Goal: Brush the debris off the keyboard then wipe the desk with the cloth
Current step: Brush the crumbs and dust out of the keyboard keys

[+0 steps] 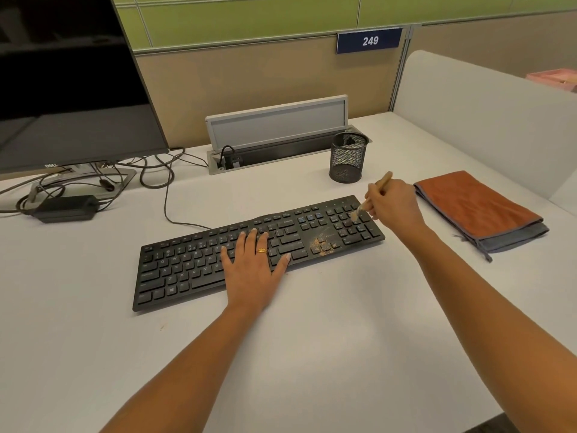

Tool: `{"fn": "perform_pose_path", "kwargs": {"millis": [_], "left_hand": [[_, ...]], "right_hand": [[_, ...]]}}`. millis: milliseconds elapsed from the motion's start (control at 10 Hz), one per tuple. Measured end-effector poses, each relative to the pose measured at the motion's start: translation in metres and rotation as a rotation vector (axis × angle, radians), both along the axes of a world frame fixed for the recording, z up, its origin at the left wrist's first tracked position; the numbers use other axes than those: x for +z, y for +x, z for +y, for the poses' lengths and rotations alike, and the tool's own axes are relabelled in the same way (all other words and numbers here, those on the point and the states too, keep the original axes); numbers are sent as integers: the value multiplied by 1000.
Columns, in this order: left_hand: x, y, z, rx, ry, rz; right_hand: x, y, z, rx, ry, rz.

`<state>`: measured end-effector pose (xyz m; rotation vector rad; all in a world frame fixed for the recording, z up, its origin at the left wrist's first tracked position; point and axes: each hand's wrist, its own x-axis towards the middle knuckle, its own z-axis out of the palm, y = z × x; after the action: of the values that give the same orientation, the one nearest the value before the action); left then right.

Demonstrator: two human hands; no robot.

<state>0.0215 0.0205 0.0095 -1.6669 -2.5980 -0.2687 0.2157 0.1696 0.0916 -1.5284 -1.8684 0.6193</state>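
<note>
- Black plastic is what catches the eye first: a full-size keyboard [218, 260] lies slantwise on the white desk [312, 354], with both hands on or over it.
- The left hand [253, 270] rests flat across the middle keys. Its fingers are straight and spread and hold nothing, and the heel of the palm sits at the keyboard's near edge. One finger wears a gold ring [261, 250].
- The right hand [393, 204] hovers over the far right end, above the number pad. Its fingers are curled in and pinch a small wooden-handled brush [381, 182].
- The brush handle sticks up past the knuckles. The pale bristles point down from the fingertips and touch the number-pad keys.
- Tan debris [323, 243] is heaped on the arrow keys, between the two hands, just right of the left thumb tip and nearer me than the bristles. A faint dusty smear runs from it toward the bristles.
- A folded rust-orange cloth [477, 210] with a grey edge lies on the desk to the right of the right hand. It is close to the hand but not touched by it.
- A black mesh pen cup [348, 157] stands just beyond the right fingers, near the end of the handle.
- Beyond the left fingertips a desk socket box [274, 132] has its lid raised. Well off to the left of them stand a dark Dell monitor [62, 73], loose cables and a power adapter [67, 209].
- A blue plate reading 249 [370, 41] hangs on the partition behind.
</note>
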Motion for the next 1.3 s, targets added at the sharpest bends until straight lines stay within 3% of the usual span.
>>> {"fn": "perform_pose_path", "kwargs": {"millis": [200,300,500,600,700,900,1100,1300], "left_hand": [[0,0,0,-3,1,1],[0,0,0,-6,17,-8],[0,1,0,-2,3,11],[0,1,0,-4,2,13],[0,0,0,-1,-1,13],[1,1,0,-3,-7,1],[0,0,0,-1,-5,2],[0,0,0,-2,-4,-11]], "right_hand": [[2,-11,-18,-5,71,-308],[-1,-20,-27,22,75,-287],[-6,-20,-21,98,-137,56],[0,-14,-11,26,-53,97],[2,-15,-6,26,-53,82],[0,-23,-12,98,-112,-129],[7,-10,-3,54,-49,-36],[-1,-14,-13,141,-146,-78]]}}
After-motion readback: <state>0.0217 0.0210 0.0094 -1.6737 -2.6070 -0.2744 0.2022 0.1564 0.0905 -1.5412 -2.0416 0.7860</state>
